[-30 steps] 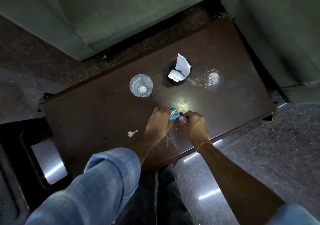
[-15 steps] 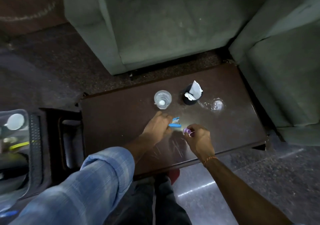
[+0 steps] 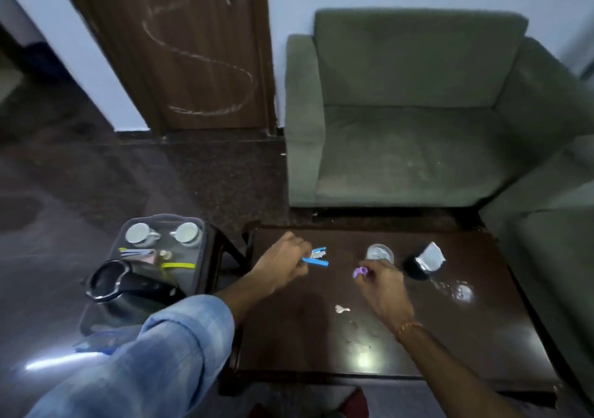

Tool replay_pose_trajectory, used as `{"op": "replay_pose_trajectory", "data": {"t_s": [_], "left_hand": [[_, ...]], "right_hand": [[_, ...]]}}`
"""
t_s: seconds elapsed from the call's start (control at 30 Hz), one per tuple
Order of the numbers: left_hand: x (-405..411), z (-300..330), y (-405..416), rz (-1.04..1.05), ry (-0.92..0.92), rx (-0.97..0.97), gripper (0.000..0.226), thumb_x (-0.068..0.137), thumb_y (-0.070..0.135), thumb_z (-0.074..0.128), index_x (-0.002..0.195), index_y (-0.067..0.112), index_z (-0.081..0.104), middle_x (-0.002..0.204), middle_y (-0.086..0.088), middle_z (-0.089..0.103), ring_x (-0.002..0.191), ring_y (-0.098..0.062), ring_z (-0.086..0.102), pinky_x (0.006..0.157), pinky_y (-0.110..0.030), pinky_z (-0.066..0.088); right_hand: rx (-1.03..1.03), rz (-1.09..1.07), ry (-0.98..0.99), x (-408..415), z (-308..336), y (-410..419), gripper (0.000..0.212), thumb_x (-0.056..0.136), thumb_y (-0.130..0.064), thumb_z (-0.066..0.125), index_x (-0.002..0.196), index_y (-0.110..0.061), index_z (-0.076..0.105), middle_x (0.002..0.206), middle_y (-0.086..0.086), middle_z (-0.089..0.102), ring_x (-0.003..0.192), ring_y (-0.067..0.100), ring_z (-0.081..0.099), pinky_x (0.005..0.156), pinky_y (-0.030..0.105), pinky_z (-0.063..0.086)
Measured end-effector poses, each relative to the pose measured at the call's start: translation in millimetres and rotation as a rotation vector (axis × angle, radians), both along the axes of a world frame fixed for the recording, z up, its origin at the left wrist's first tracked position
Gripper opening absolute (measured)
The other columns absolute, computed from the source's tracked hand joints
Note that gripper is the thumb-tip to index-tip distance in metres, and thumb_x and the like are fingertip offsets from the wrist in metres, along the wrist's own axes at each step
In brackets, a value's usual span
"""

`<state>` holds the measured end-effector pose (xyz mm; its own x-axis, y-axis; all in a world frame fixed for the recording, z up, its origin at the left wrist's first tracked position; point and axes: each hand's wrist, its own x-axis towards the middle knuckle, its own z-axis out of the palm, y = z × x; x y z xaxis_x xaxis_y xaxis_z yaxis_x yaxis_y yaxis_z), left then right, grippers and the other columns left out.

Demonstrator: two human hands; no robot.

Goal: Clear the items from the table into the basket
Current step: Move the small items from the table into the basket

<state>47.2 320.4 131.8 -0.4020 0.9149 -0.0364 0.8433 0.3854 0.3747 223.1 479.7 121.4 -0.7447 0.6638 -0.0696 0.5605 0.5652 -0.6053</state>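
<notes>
While both hands hang over the dark wooden table (image 3: 482, 347), each one holds a small thing. The left hand (image 3: 283, 264) has its fingers curled around a blue stapler (image 3: 316, 257), which sticks out from the hand above the table's far left part. The right hand (image 3: 384, 284) pinches a small purple object (image 3: 359, 272) between thumb and fingertips; I cannot tell what this object is.

On the table, a clear glass (image 3: 380, 253) stands just beyond the right hand, and a black cup (image 3: 416, 266) with white paper (image 3: 430, 256) in it stands to the right of the glass. A small pale key (image 3: 341, 309) lies on the table between the two forearms.

To the left of the table is the basket (image 3: 199, 247), a grey container. It already holds two white cups (image 3: 139, 234), a yellow strip (image 3: 178, 265) and a black kettle (image 3: 125, 285). Beyond the table is a green armchair (image 3: 401, 112).
</notes>
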Motion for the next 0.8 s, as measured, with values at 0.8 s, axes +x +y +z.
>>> {"op": "replay_pose_trajectory", "data": {"t_s": [0.8], "left_hand": [[-160.2, 58.7, -287.8, 0.731, 0.076, 0.061, 0.022, 0.073, 0.015, 0.076, 0.094, 0.01, 0.071, 0.092, -0.008, 0.07, 0.093, -0.027, 0.058, 0.08, -0.031, 0.041]], "right_hand": [[-0.073, 0.66, 0.115, -265.4, 26.1, -193.3, 0.018, 0.084, -0.018, 0.061, 0.097, -0.017, 0.074, 0.096, 0.003, 0.064, 0.085, 0.016, 0.062, 0.079, 0.022, 0.047]]}}
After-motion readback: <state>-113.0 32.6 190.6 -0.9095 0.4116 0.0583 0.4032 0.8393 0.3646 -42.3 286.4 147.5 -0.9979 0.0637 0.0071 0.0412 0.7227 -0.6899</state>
